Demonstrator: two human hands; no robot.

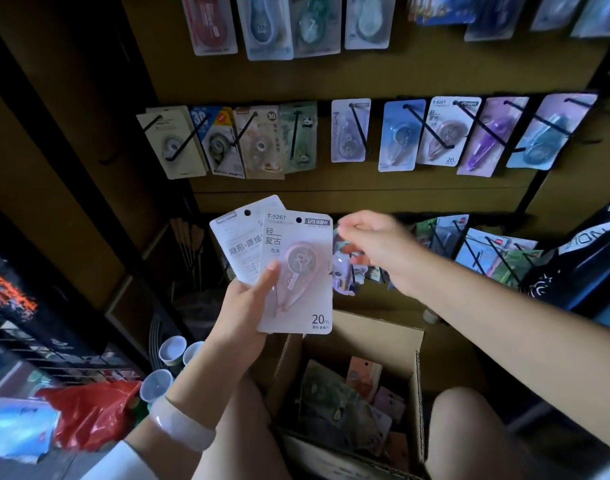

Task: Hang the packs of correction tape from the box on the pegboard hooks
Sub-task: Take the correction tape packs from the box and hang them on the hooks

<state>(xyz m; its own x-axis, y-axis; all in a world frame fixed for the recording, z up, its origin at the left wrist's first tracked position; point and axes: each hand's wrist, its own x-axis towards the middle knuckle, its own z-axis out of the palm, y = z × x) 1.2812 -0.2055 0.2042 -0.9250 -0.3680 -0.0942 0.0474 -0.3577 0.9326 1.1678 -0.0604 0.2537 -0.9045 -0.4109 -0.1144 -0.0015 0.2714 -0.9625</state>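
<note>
Between the left hand's [246, 299] thumb and fingers, pinched low: two light, stiff, slippery-looking blister-card packs of correction tape [295, 271], best taken just under the punched hole; right hand [373, 244] beside, loosely curled, empty.

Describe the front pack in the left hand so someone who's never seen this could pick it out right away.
Start at the open brown cardboard box on the floor and look just above its left flap, where the left hand holds two white card packs fanned out. The pink correction tape pack is the front, right-hand one. Unlike the plain white pack behind it, it shows a pink dispenser and "20m".
</note>
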